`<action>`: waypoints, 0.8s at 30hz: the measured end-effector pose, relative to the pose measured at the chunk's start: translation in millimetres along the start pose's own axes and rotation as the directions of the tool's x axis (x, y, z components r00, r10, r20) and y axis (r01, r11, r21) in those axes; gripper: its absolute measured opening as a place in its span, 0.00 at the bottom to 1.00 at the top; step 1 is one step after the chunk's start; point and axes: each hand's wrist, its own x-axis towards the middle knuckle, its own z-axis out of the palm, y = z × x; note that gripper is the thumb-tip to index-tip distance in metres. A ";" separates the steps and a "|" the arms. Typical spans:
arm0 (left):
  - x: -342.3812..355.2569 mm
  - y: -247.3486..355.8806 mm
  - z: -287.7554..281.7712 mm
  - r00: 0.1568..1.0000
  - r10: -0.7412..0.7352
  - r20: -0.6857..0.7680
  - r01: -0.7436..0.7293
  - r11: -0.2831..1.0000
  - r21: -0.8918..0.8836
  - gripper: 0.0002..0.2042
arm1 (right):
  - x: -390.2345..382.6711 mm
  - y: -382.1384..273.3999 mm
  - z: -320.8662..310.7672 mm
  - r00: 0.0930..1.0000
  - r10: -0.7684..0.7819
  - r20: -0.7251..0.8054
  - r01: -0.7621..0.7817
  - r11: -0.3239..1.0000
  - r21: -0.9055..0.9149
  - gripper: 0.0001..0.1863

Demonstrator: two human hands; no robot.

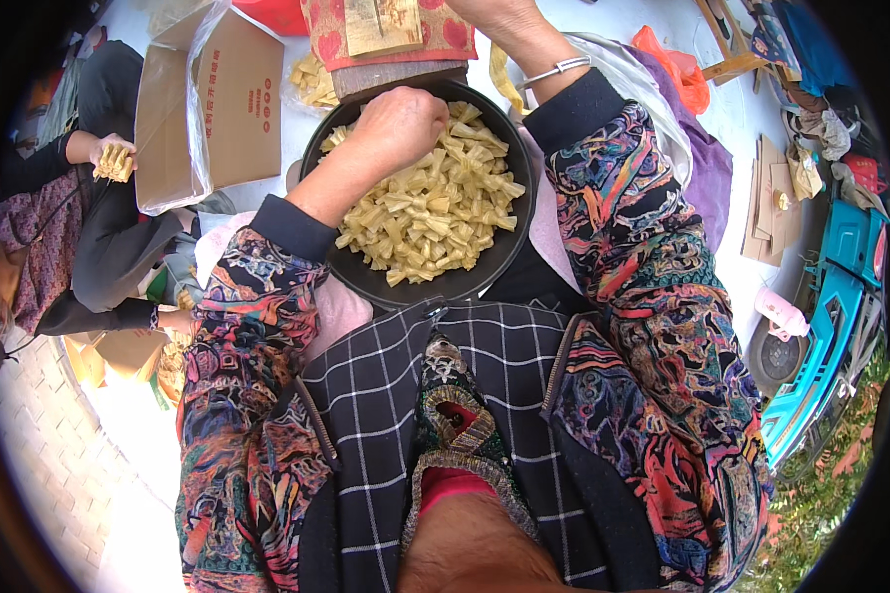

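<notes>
A round dark pan sits in front of me, heaped with short, pale yellow-green, frayed-ended pieces. My left hand is over the far left part of the heap, its fingers curled together; whatever is in them is hidden. My right hand, with a silver bangle at the wrist, reaches past the pan's far right side. Its fingers are cut off by the upper edge of the picture. Close to it, a yellow strip hangs down. Beyond the pan, a wooden block lies on a red patterned cloth.
An open cardboard box lined with clear plastic stands at left. Beside it, a co-worker's hand holds a yellowish bundle. More pieces lie in a clear bag. White and purple sheeting and flattened cardboard are at right.
</notes>
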 end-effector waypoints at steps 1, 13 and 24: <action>3.2 0.8 8.1 0.994 -0.070 0.084 0.067 0.997 0.043 0.10 | 0.4 3.2 0.6 0.999 0.024 0.034 -0.025 1.000 0.013 0.16; -20.9 10.0 -31.3 0.995 -0.065 0.076 0.079 0.978 -0.194 0.09 | -44.4 -20.8 -16.6 0.865 -0.003 0.501 0.078 0.989 -0.128 0.17; -34.6 -9.0 -70.8 0.993 0.114 -0.041 -0.109 0.699 -0.707 0.16 | -61.3 -34.7 -40.5 0.626 -0.126 0.770 -0.117 0.961 0.252 0.11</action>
